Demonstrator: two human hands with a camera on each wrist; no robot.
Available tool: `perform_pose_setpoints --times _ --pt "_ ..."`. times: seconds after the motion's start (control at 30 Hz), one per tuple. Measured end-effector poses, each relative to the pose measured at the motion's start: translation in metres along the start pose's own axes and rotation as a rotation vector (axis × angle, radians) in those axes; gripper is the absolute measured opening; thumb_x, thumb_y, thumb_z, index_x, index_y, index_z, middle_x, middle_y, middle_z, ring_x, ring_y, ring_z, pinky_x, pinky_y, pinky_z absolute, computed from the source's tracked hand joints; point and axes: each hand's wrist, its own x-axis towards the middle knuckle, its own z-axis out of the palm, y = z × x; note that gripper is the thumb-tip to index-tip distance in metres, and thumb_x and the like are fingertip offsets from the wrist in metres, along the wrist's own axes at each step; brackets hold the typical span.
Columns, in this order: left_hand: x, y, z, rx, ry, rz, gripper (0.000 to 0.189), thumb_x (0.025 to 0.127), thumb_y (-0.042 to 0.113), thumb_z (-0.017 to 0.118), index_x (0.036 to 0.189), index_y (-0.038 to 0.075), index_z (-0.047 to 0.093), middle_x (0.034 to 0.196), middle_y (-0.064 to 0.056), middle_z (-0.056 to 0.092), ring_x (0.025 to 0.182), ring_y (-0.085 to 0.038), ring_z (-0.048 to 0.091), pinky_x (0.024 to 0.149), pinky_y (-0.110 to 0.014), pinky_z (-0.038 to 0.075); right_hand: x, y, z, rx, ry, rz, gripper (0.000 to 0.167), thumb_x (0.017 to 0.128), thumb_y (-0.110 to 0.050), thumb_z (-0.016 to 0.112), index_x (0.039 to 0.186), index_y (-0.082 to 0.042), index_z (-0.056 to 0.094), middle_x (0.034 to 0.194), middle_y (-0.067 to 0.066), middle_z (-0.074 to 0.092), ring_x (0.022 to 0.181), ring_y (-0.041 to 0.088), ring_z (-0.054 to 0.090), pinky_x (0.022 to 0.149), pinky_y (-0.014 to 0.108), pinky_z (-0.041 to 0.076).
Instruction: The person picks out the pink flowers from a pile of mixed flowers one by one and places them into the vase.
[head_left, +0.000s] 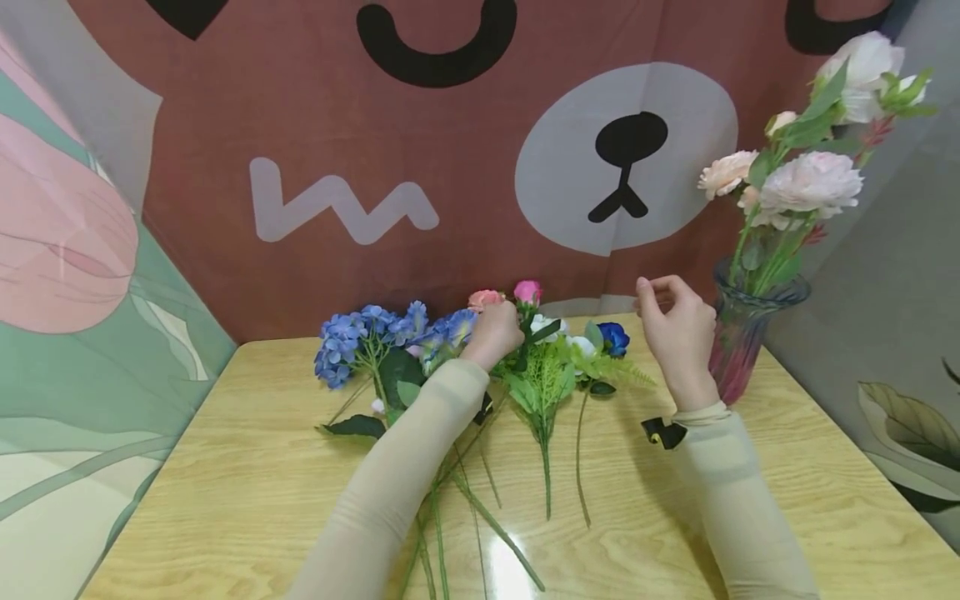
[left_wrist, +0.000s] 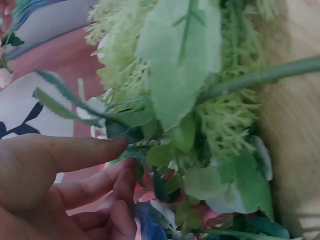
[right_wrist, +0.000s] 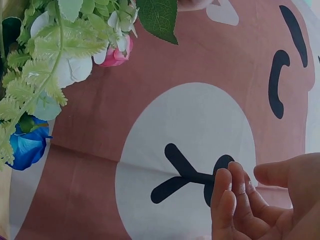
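My left hand [head_left: 497, 335] reaches over the bunch of artificial flowers, its thumb and fingertips pinching a dark green leaf [left_wrist: 122, 131] among the stems. Just past it stand a coral flower [head_left: 484, 297] and a pink rose [head_left: 528, 292]. Blue hydrangea blooms [head_left: 341, 343] lie to its left. To its right are pale green foliage [head_left: 546, 385], white flowers and a blue rose [head_left: 615, 338]. My right hand [head_left: 678, 333] is raised beside the glass vase [head_left: 733, 354], fingers loosely bent with nothing in them. In the right wrist view, thumb and fingertips stand apart.
Pale pink peonies [head_left: 813, 182] and other blooms stand in the vase at the right of the wooden table [head_left: 247, 492]. Several long green stems [head_left: 498, 529] stretch toward the table's front. A brown cloth [head_left: 420, 250] with a bear face hangs behind the table.
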Motion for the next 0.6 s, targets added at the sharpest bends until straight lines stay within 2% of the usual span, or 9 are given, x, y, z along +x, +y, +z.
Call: perform_pose_setpoints --times 0.1,0.23,0.43,0.6 --pt "0.001 0.0 0.004 0.012 -0.05 -0.057 0.021 0.08 0.009 0.063 0.064 0.012 0.05 0.069 -0.003 0.053 0.059 -0.016 0.046 0.049 -0.031 0.038 0.0 0.0 0.0 0.003 0.006 -0.001 0.045 0.093 -0.052 0.047 0.093 -0.012 0.067 0.075 0.004 0.071 0.041 0.003 0.044 0.042 0.025 0.033" --pt "0.003 -0.001 0.009 0.031 -0.062 -0.101 0.005 0.082 0.013 0.064 0.079 0.009 0.062 0.092 -0.009 0.066 0.069 -0.02 0.057 0.054 -0.035 0.045 0.0 0.0 -0.001 0.006 0.006 -0.001 0.044 0.094 -0.051 0.048 0.093 -0.011 0.067 0.076 0.005 0.071 0.041 0.003 0.043 0.042 0.026 0.033" --pt "0.007 0.0 0.013 0.045 -0.075 -0.113 0.005 0.084 0.014 0.064 0.085 0.009 0.065 0.098 -0.009 0.068 0.075 -0.022 0.062 0.057 -0.037 0.047 0.001 -0.002 -0.004 0.018 0.008 0.031 0.047 0.093 -0.054 0.046 0.095 -0.012 0.068 0.077 0.004 0.071 0.045 -0.005 0.044 0.045 0.027 0.035" --pt "0.008 0.002 0.017 0.099 -0.096 -0.145 0.019 0.084 0.018 0.063 0.1 0.011 0.068 0.112 -0.01 0.067 0.09 -0.027 0.066 0.065 -0.042 0.054 0.001 -0.002 -0.007 0.018 -0.002 0.049 0.046 0.093 -0.053 0.047 0.095 -0.013 0.068 0.078 0.005 0.071 0.046 -0.006 0.044 0.045 0.027 0.036"
